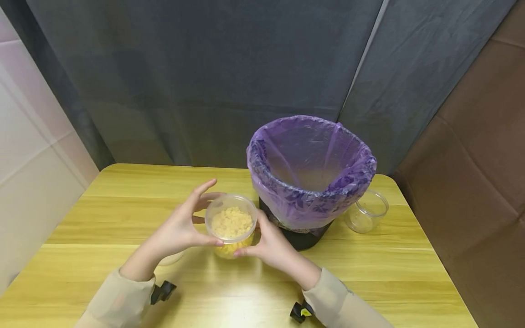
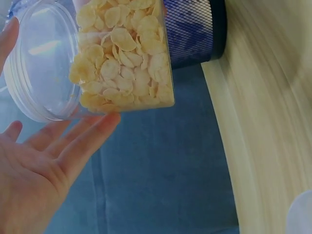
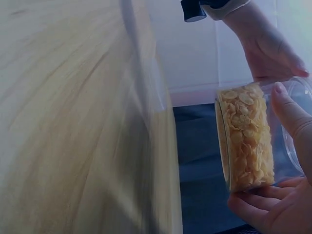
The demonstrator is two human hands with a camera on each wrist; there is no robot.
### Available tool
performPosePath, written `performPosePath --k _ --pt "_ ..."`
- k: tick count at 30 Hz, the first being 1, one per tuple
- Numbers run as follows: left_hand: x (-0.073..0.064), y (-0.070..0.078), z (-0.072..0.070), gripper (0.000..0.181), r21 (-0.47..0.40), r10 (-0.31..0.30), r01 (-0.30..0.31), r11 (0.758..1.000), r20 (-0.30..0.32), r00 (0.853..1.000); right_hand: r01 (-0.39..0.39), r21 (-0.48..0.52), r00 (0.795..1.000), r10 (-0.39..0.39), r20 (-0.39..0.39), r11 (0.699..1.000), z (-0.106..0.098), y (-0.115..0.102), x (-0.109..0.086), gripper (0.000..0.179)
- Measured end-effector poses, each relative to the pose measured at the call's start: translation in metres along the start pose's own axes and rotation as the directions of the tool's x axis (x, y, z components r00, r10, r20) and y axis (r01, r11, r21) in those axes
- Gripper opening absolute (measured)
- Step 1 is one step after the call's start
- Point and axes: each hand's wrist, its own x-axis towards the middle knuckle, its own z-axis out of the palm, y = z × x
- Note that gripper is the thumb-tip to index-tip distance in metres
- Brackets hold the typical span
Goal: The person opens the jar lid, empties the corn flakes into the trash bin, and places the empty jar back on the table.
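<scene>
A clear plastic jar [image 1: 231, 223] part-filled with yellow flakes that look like cereal is held up over the table, its round mouth turned toward the head camera. My right hand [image 1: 270, 243] grips its right side, thumb on the near side and fingers curled round, as the right wrist view also shows. On the other side my left hand [image 1: 182, 228] has its fingers spread and fairly straight, fingertips [image 2: 113, 119] at the jar's wall and thumb near the rim. A pale round lid [image 1: 171, 258] lies under my left wrist, partly hidden by it.
A black mesh bin [image 1: 301, 239] lined with a purple plastic bag [image 1: 287, 200] stands just behind and right of the jar. Beyond it sits another clear jar [image 1: 367, 214]. The wooden table [image 1: 385, 282] meets a dark curtain [image 1: 184, 91] at the back.
</scene>
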Motion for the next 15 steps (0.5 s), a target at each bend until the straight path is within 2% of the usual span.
performPosePath --k 4,12,15 --pt "-0.003 0.006 0.003 0.120 0.004 0.011 -0.011 1.000 0.015 1.000 0.005 -0.008 1.000 -0.005 -0.008 1.000 -0.003 -0.004 -0.008 0.105" --pt "-0.007 0.017 0.010 0.119 0.018 0.101 -0.102 0.995 0.050 0.994 0.033 -0.069 0.997 -0.037 -0.061 0.997 -0.008 -0.010 -0.025 0.100" --pt "-0.008 0.019 0.014 0.117 0.018 0.114 -0.115 0.993 0.051 0.992 0.035 -0.089 0.996 -0.042 -0.076 0.995 -0.009 -0.012 -0.030 0.098"
